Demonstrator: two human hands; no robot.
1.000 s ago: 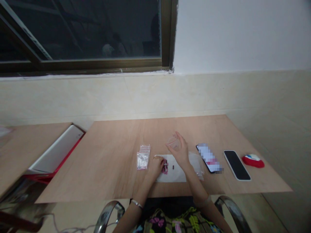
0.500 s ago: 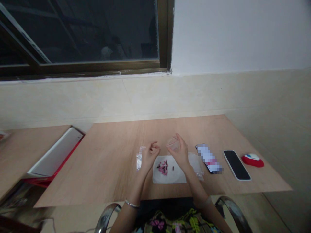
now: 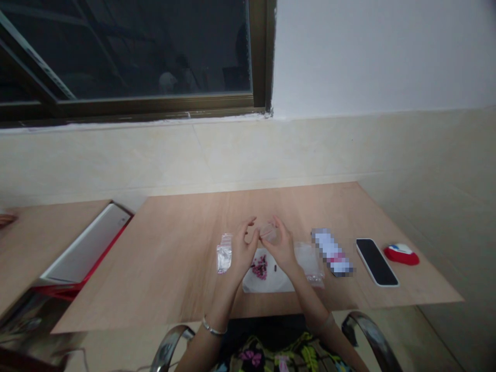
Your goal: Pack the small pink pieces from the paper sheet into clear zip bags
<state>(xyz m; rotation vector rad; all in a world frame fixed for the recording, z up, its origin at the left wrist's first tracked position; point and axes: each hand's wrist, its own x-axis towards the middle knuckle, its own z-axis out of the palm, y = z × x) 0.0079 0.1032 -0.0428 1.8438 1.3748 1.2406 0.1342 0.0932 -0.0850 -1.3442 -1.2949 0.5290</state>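
My right hand point(image 3: 282, 249) grips a small, clear, roundish plastic piece point(image 3: 268, 233) between thumb and fingers, above the far edge of a white sheet point(image 3: 271, 281). Beside that piece is my left hand point(image 3: 245, 250), thumb and fingers apart; its thumb is close to the piece's left edge, and I cannot tell whether they touch. On the sheet below lies a heap of small pink and dark beads point(image 3: 259, 267). One dark, elongated bead point(image 3: 275, 268) rests apart, to the right of the heap.
A small shiny zip bag point(image 3: 224, 256) lies left of my left forearm. Right of the sheet are a clear plastic bag point(image 3: 310, 261), a phone with a blurred screen point(image 3: 333, 253), a dark-screened phone point(image 3: 377, 262) and a red and white object point(image 3: 402, 254). Beyond the wooden table point(image 3: 174, 222) stands a wall.
My left hand has opened from a curled, pinched shape and come right towards the plastic piece. My right hand has brought that piece slightly left, so the hands are closer together.
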